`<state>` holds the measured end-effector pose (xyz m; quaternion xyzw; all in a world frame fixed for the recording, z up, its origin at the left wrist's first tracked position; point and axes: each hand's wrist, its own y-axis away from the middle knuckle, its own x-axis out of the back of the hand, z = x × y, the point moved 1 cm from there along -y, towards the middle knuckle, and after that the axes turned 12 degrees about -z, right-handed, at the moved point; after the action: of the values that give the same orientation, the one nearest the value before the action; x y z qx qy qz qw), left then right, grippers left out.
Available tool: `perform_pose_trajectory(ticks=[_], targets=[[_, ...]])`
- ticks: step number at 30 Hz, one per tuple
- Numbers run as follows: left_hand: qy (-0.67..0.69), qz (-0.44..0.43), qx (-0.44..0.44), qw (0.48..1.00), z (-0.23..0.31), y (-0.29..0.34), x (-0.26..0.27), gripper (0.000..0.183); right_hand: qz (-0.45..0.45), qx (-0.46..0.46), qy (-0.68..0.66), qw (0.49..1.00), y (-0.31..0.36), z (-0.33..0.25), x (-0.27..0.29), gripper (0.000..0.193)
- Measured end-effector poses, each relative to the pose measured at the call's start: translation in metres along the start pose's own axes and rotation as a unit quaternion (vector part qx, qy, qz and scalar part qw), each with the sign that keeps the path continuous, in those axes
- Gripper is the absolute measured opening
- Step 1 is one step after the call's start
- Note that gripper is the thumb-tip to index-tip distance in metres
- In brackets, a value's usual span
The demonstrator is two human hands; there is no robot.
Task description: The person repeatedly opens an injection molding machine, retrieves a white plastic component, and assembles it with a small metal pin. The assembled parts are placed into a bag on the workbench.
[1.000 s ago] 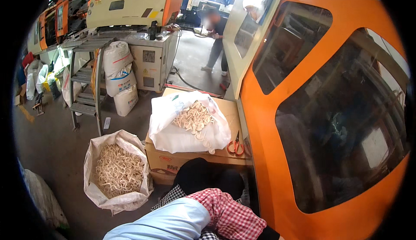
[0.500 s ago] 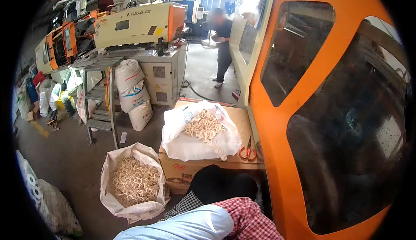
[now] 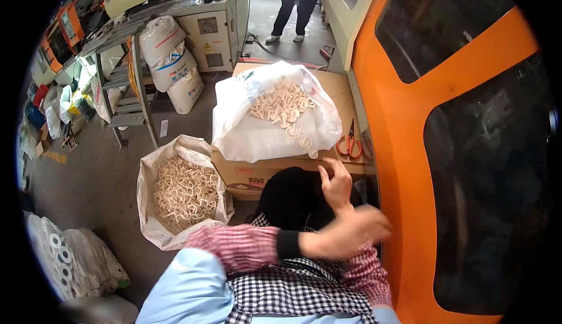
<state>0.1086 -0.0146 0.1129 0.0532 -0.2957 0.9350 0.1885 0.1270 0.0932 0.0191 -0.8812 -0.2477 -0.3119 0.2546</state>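
My left hand (image 3: 351,230) reaches across my body, its black cuff showing at the wrist. It lies over my right wrist and forearm, and motion smears its fingers. Beyond it, my right hand (image 3: 337,186) is raised with the fingers apart and nothing in them, close to the near edge of a cardboard box (image 3: 249,188). On that box rests a wide-mouthed white plastic bag (image 3: 252,142) with many pale disc-headed pieces (image 3: 284,103) inside. A pair of red-handled scissors (image 3: 349,146) lies on the cardboard, right of the bag.
A white sack (image 3: 146,210) full of pale curved hooks (image 3: 184,192) stands on the floor left of the box. An orange machine (image 3: 404,166) walls off the right side. Further away are a metal step ladder (image 3: 130,119), stacked sacks (image 3: 178,69) and a standing person (image 3: 297,2).
Both my hands have come into view at the lower right, with the left across the right forearm. The view has tipped downward, so the person beyond shows only from the waist down.
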Motion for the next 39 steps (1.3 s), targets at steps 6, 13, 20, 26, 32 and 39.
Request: perform_pose_trajectory(ticks=[6,13,20,26,32,39], targets=[[0.129,0.244,0.378,0.884,-0.062,0.139,0.051,0.019,-0.042,0.006,0.046,0.998,-0.113,0.041,-0.07,0.025],[0.145,0.32,0.359,0.864,-0.049,0.153,0.072,0.019,-0.013,-0.003,-0.249,0.968,-0.112,0.016,-0.048,0.02],[0.283,0.3,0.209,0.887,-0.03,0.12,0.114,0.033,-0.177,-0.11,-0.707,0.675,-0.037,-0.038,-0.021,0.022],[0.239,0.342,0.26,0.871,-0.01,0.123,0.107,0.014,-0.245,-0.124,-0.678,0.682,-0.016,-0.053,-0.034,0.033],[0.124,0.434,0.251,0.856,0.001,0.137,0.097,0.014,-0.337,0.099,-0.366,0.862,0.02,-0.065,-0.011,0.032],[-0.019,0.474,0.279,0.835,0.008,0.139,0.085,0.008,-0.353,0.025,-0.356,0.865,0.032,-0.06,-0.024,0.018]])
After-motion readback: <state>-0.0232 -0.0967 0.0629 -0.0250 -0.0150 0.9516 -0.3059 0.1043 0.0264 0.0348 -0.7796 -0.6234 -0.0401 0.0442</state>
